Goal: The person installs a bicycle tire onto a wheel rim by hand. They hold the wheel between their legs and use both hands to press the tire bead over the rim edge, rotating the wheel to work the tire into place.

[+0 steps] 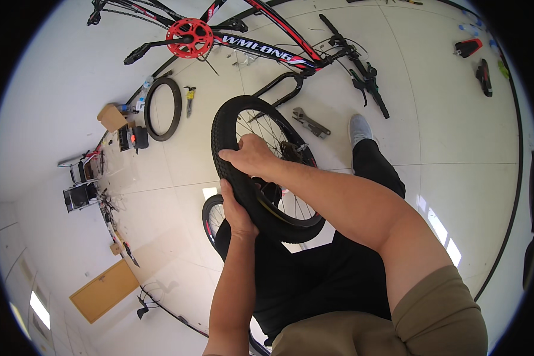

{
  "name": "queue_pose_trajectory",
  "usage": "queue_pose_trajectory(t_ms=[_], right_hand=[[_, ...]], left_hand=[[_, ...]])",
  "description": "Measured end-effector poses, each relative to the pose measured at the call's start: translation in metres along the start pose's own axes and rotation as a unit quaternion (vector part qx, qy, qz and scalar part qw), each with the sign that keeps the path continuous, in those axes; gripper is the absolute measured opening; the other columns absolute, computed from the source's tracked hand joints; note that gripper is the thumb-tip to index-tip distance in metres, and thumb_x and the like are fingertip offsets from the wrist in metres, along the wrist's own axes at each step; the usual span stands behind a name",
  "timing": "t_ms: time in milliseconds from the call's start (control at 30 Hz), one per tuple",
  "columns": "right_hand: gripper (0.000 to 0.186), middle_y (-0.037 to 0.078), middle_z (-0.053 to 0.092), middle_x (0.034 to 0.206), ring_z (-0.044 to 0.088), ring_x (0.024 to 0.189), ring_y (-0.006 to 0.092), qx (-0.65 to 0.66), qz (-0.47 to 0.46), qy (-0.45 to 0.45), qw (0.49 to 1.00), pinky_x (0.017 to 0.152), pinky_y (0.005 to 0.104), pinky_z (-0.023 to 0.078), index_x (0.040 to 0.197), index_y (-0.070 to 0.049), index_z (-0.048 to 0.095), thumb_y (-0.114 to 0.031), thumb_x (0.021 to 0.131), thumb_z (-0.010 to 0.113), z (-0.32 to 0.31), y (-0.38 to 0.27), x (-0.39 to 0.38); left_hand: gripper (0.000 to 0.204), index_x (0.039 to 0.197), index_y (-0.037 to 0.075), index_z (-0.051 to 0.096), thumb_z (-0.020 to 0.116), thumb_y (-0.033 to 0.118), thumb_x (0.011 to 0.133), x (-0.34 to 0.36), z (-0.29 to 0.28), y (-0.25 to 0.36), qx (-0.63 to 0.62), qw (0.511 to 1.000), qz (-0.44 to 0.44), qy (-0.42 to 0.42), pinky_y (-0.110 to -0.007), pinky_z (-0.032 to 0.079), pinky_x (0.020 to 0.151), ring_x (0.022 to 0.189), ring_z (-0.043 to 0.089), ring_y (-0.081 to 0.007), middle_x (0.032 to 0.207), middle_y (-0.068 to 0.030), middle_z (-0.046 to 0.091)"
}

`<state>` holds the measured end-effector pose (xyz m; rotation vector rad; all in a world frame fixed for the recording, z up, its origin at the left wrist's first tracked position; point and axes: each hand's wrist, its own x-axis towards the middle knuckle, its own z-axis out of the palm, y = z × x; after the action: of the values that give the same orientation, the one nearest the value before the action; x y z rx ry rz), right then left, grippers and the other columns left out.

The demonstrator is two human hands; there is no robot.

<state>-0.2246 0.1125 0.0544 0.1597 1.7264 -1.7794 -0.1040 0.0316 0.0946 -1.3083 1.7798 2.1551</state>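
Observation:
A bicycle wheel with a black knobby tyre stands tilted between my legs, its spokes and a dark hub cluster showing. Along its lower part, the tyre sits partly off the rim, with an inner edge exposed. My right hand grips the tyre's left side, thumb over the tread and fingers curled inside. Just below it, my left hand holds the same tyre from the outer left side. Another wheel with red marks on its rim is partly hidden behind my left leg.
A black-red bike frame lies ahead with handlebars. Around are a loose tyre, a yellow-handled tool, wrenches, a pump-like black tool, a red-black object, a cardboard box and clutter along the left wall.

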Motion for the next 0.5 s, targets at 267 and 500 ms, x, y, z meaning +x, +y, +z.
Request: queue_pose_trajectory(t_ms=[267,500], right_hand=[[0.061,0.034,0.071,0.093,0.073,0.094,0.0424,-0.009,-0.003,0.026,1.000,0.084,0.0464,0.058,0.091,0.016,0.070,-0.044,0.079,0.075,-0.0039,-0.0068,-0.0029],[0.060,0.032,0.071,0.092,0.073,0.093,0.0409,0.001,0.017,0.008,1.000,0.082,0.0458,0.058,0.089,0.015,0.070,-0.044,0.079,0.075,-0.0016,-0.0061,-0.0025]], left_hand=[[0.064,0.116,0.005,0.064,0.042,0.064,0.105,0.0024,0.0018,0.0061,0.003,1.000,-0.011,-0.019,-0.035,0.056,0.073,0.078,0.067,-0.0226,0.092,-0.0111,0.070],[0.065,0.116,0.005,0.065,0.040,0.065,0.106,0.0022,-0.0010,0.0063,-0.001,1.000,-0.016,-0.022,-0.035,0.056,0.072,0.077,0.067,-0.0221,0.090,-0.0100,0.070]])
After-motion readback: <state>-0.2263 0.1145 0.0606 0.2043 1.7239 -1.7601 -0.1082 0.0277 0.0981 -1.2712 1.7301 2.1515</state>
